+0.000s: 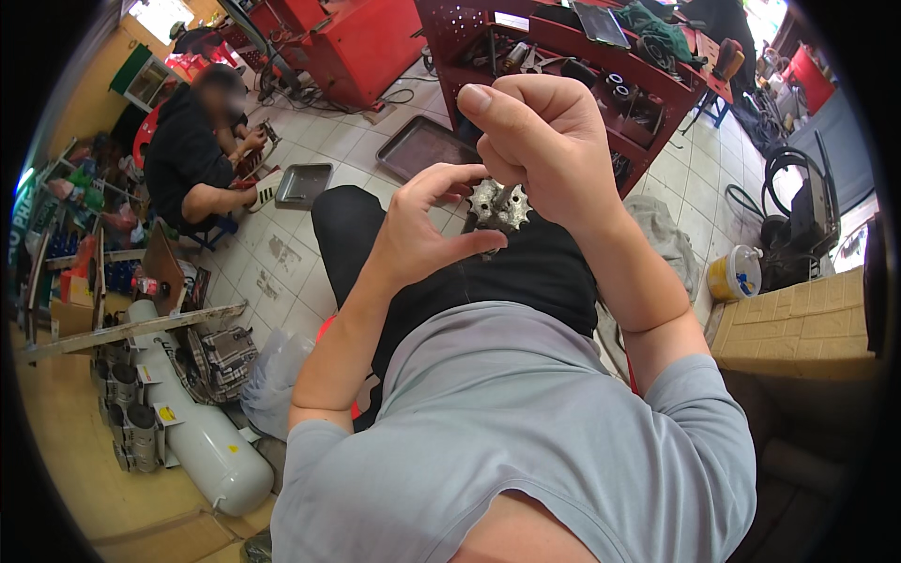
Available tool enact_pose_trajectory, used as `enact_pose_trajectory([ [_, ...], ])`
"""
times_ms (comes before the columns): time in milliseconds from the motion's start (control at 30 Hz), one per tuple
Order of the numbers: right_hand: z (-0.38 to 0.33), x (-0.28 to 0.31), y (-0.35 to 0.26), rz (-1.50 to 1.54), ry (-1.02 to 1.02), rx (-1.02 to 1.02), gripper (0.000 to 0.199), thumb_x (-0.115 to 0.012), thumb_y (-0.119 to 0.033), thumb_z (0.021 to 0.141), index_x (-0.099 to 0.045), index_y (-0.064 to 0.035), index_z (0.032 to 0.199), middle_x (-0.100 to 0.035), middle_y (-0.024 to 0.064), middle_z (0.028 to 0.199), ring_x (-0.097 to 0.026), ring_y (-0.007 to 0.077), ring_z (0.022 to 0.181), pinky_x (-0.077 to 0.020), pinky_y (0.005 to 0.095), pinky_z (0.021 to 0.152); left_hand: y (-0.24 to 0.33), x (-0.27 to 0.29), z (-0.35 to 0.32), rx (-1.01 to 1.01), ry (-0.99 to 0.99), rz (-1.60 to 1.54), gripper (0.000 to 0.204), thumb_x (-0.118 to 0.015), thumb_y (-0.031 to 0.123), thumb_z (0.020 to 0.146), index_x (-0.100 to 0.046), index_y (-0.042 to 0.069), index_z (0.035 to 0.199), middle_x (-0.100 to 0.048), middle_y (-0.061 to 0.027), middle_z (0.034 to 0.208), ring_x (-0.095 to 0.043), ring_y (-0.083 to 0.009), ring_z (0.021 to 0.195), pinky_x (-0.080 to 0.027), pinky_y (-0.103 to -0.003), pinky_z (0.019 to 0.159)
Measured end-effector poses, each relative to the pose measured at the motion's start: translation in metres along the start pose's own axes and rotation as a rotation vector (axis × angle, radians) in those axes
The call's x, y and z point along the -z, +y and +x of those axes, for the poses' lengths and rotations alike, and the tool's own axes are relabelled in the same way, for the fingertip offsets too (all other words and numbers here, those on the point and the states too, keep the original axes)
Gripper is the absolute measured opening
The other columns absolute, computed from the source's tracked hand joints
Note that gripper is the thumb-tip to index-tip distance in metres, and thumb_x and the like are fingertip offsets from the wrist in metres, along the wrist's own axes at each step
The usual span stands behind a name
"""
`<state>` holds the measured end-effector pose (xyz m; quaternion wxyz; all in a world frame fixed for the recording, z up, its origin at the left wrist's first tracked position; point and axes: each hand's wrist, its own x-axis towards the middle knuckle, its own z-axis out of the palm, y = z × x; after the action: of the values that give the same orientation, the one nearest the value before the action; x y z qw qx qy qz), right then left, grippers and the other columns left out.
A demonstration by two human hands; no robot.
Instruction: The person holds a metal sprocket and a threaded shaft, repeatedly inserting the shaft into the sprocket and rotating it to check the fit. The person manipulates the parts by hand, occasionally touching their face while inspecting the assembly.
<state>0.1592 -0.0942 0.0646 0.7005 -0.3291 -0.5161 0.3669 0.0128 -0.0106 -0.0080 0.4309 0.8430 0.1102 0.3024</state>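
Observation:
My left hand (419,227) curves around the left side of a silver metal engine part (498,205) with a scalloped edge and small holes. The thumb lies along its near edge and the fingers reach past its far side. It sits above my lap, over black trousers (540,267). Higher up and to the right, my right hand (549,141) is closed in a fist, its thumb pointing left. A short grey shaft seems to run from beneath the fist to the metal part; what the fist grips is hidden.
A red tool cart (648,150) stands ahead, with tools on its shelves. Metal trays (420,145) lie on the tiled floor. Another person (192,155) sits at the left, handling a metal part. A white tank (202,432) lies lower left; a bucket (732,274) stands right.

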Motion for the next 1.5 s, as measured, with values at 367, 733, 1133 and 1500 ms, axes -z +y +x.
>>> enact_pose_trajectory([
  [367, -0.001, -0.002, -0.002, 0.024, -0.003, -0.023, 0.045, -0.068, -0.022, 0.088, -0.048, -0.0068, 0.051, -0.041, -0.0081, 0.049, -0.033, -0.0011, 0.047, -0.0209, 0.0217, 0.041, -0.035, 0.038, 0.007, 0.021, 0.271, -0.339, 0.021, -0.063, 0.016, 0.092, -0.063, 0.000, 0.105, -0.065, -0.0046, 0.092, -0.062, -0.0109, 0.083, -0.049, -0.024, 0.079],
  [733, -0.003, -0.008, 0.004, 0.013, -0.025, 0.073, 0.044, -0.060, -0.013, 0.092, -0.038, -0.0093, 0.054, -0.030, -0.0063, 0.048, -0.024, 0.0036, 0.042, -0.0169, 0.0250, 0.040, 0.007, -0.021, -0.009, 0.097, -0.061, -0.202, 0.088, -0.089, 0.031, 0.062, -0.043, 0.002, 0.131, -0.058, -0.0103, 0.113, -0.056, -0.0183, 0.107, -0.043, -0.034, 0.093],
  [1133, -0.011, -0.018, 0.003, -0.026, -0.078, -0.015, 0.047, -0.066, -0.021, 0.087, -0.041, -0.0054, 0.049, -0.033, -0.0078, 0.049, -0.027, 0.0016, 0.049, -0.0194, 0.0247, 0.043, 0.002, -0.019, -0.009, 0.096, -0.092, -0.083, 0.099, -0.092, 0.034, 0.056, -0.039, 0.000, 0.132, -0.055, -0.0127, 0.119, -0.053, -0.0233, 0.115, -0.042, -0.035, 0.097],
  [1500, -0.004, -0.008, -0.001, -0.046, 0.026, 0.107, 0.042, -0.060, -0.013, 0.093, -0.040, -0.0080, 0.055, -0.033, -0.0055, 0.049, -0.026, 0.0032, 0.042, -0.0182, 0.0246, 0.040, -0.035, 0.018, 0.004, -0.045, 0.306, 0.002, 0.072, -0.090, 0.022, 0.061, -0.055, 0.004, 0.122, -0.063, -0.0087, 0.107, -0.058, -0.0181, 0.105, -0.043, -0.032, 0.095],
])
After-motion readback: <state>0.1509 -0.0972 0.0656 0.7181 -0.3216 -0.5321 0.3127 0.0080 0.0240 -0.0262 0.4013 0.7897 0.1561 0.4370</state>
